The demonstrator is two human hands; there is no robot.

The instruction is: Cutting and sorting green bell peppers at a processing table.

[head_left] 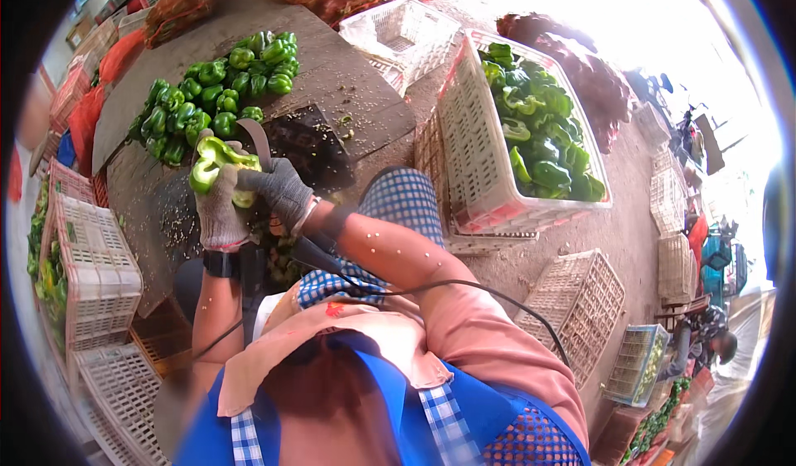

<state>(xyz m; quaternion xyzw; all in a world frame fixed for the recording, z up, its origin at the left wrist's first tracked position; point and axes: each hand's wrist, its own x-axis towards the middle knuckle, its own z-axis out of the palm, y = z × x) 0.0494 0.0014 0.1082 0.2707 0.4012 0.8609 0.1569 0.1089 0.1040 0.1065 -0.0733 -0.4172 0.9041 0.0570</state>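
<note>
Over the near edge of the table, my left hand, in a pale knit glove, is closed around a cut-open green bell pepper. The pepper's pale inside faces up. My right hand, in a dark grey glove, is closed against the pepper's right side. From that hand rises a curved, flat, brownish blade; its handle is hidden in the fingers. Just beyond my hands lies a heap of whole green bell peppers.
Scattered seeds dot the round wooden table. At right, a white crate full of opened peppers stands on another crate. An upturned crate lies on the floor; more crates stand at left. Another person is far right.
</note>
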